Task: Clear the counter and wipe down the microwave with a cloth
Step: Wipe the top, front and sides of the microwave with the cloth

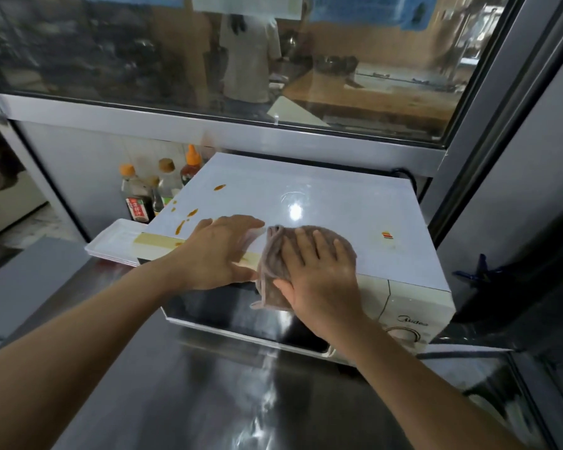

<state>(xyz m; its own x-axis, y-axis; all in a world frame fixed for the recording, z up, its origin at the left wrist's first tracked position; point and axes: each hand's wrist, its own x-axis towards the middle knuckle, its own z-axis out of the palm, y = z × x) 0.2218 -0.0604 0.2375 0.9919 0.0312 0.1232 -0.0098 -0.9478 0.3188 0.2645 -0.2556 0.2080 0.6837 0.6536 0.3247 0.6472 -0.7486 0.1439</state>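
A white microwave stands on the steel counter, its dark door facing me. Orange sauce stains dot the left part of its top, and a small red-yellow mark lies at the right. A grey-brown cloth lies on the top's front edge and hangs a little over the door. My right hand presses flat on the cloth with fingers spread. My left hand rests flat on the microwave's top just left of the cloth, fingers straight.
Several sauce bottles stand behind the microwave's left side against the wall. A stack of white trays lies left of the microwave. A glass window runs above. A dark blue object sits to the right.
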